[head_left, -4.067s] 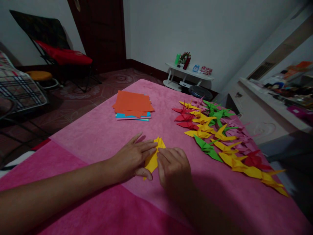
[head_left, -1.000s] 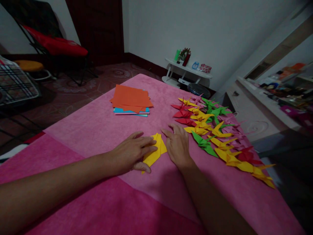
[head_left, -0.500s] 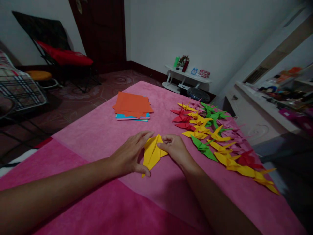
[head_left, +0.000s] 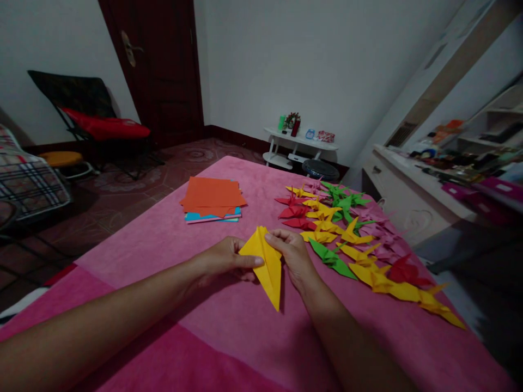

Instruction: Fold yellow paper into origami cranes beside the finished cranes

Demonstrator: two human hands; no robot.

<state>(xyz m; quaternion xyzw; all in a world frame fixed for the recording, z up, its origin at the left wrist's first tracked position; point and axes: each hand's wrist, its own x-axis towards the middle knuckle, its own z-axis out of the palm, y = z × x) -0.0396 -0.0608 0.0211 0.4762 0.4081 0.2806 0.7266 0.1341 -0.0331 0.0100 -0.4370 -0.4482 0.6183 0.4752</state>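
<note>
Both hands grip a partly folded sheet of yellow origami paper [head_left: 270, 272], which has a kite-like shape with its long point towards me and a crease down its middle. On its left side my left hand [head_left: 229, 260] pinches it, thumb on top and fingers underneath. My right hand [head_left: 291, 253] holds the upper right edge, thumb on the face and the other fingers curled behind. Right of my hands, folded paper cranes [head_left: 330, 258] in yellow, green, red and pink stand in rows. Beyond my left hand lies a stack of square paper [head_left: 212, 195], orange on top.
A pink cloth covers the table [head_left: 155, 261]. Behind it is a low white shelf [head_left: 300, 139] with small items. A dresser [head_left: 412, 201] stands at the right, and a folding chair with a red cushion [head_left: 106, 128] at the far left.
The yellow paper has been turned and lifted, its long point now towards the lower right. My left hand has gone from spread around it to pinching it. The head view has tilted up slightly.
</note>
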